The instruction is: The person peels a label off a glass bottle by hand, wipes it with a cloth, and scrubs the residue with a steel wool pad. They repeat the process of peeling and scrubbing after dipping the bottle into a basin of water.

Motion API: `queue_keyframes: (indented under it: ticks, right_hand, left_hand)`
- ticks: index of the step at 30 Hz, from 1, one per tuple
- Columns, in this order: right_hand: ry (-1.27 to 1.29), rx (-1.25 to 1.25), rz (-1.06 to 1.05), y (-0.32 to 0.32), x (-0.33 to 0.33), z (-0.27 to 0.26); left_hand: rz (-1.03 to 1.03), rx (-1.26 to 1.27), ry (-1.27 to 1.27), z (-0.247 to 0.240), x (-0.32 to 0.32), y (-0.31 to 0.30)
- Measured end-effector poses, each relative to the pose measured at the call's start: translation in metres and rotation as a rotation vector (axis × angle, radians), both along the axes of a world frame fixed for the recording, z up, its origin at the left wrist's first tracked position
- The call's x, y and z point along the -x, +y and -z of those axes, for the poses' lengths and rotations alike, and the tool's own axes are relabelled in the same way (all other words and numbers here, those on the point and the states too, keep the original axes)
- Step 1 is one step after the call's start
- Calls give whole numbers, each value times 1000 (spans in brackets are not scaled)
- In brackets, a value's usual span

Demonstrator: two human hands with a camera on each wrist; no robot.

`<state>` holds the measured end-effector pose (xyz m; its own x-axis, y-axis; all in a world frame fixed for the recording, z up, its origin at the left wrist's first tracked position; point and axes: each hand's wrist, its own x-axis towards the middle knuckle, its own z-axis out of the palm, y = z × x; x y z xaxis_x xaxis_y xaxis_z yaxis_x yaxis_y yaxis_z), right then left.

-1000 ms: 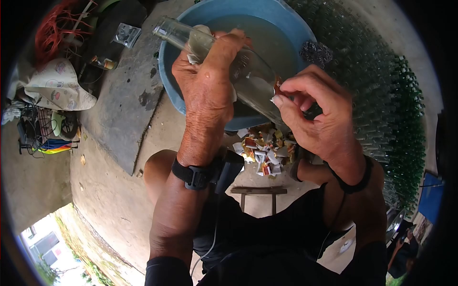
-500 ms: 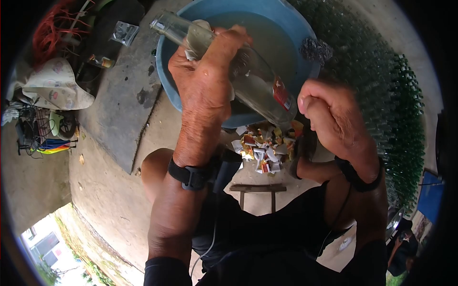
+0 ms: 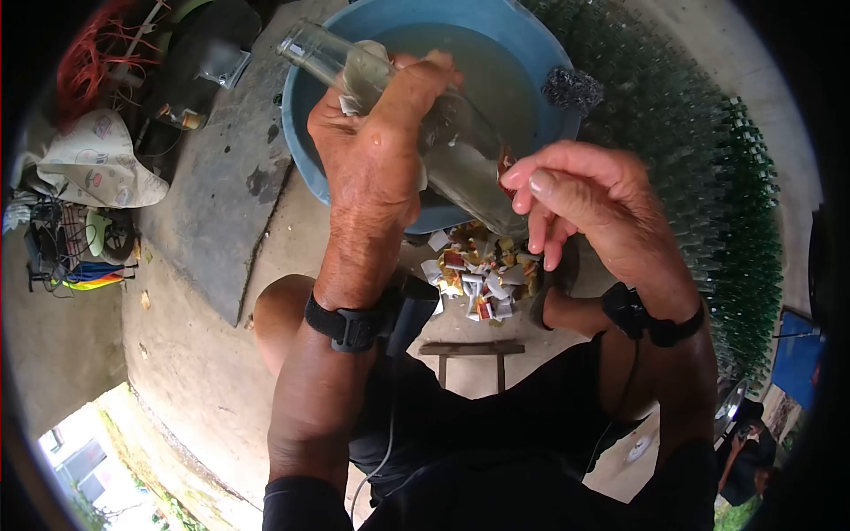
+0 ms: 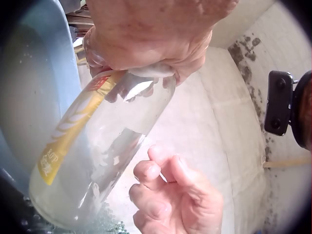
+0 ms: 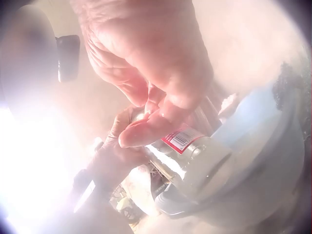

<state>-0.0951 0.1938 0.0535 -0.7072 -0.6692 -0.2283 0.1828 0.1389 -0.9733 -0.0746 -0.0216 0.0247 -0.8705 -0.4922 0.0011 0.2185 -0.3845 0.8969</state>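
Observation:
My left hand (image 3: 376, 146) grips a clear glass bottle (image 3: 474, 181) round its upper body, tilted with the neck up to the left, over the edge of a blue tub (image 3: 295, 133). Whitish paper shows under that hand. In the left wrist view a yellow label (image 4: 73, 126) runs down the bottle's side. A red label with a barcode (image 5: 181, 140) is on it in the right wrist view. Beside the bottle's lower end is my right hand (image 3: 606, 199), fingers loosely bent, fingertips close to the red label's edge. Nothing shows between its thumb and forefinger.
Cloudy water (image 3: 487, 62) fills the tub, with a dark wire scourer (image 3: 571, 90) at its right rim. Torn label scraps (image 3: 478, 283) lie heaped below. Many bottles (image 3: 748, 248) stand packed at the right. A dark mat (image 3: 226, 195) lies left, a small wooden stool (image 3: 471, 349) in front.
The right hand left the bottle's red label, drew away to the right with fingers curled, then came back beside the label with fingers spread. The left hand keeps its grip on the bottle.

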Motion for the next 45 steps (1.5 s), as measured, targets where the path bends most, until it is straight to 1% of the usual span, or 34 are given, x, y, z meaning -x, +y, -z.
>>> queue_keyframes:
  ticks: [3, 6, 9, 11, 13, 15, 21, 24, 33, 36, 39, 42, 45]
  right_hand:
    - [-45, 27, -10, -1, -1, 3]
    - [-15, -2, 3, -1, 0, 4]
    - [145, 20, 73, -5, -2, 12]
    - [382, 100, 136, -11, -2, 36]
    - [571, 75, 173, -14, -3, 41]
    - [711, -58, 182, -16, -5, 33]
    - [766, -93, 190, -22, -8, 29]
    - [811, -65, 197, -23, -8, 33]
    - [855, -63, 170, -22, -8, 30]
    - [723, -78, 216, -22, -12, 34]
    - [582, 5, 249, -21, -12, 41]
    - [440, 27, 261, -20, -15, 34]
    - [371, 28, 266, -20, -17, 30]
  left_hand:
    - [-5, -3, -19, -2, -1, 0]
    - [-1, -1, -51, -4, -1, -2]
    - [-17, -1, -21, -3, 0, 0]
    - [-5, 49, -25, 1, -1, -2]
    - [4, 76, -31, 1, -1, -2]
    - [8, 79, -40, -1, -2, 0]
    - [0, 93, -33, 0, -4, 1]
    - [-5, 85, -40, 0, -4, 2]
    - [2, 101, -20, -2, -7, 3]
    - [-17, 111, -10, -1, -6, 3]
    - [14, 127, -30, 2, -5, -5]
    - [7, 65, -44, 0, -5, -6]
    - [16, -76, -58, -6, -6, -5]
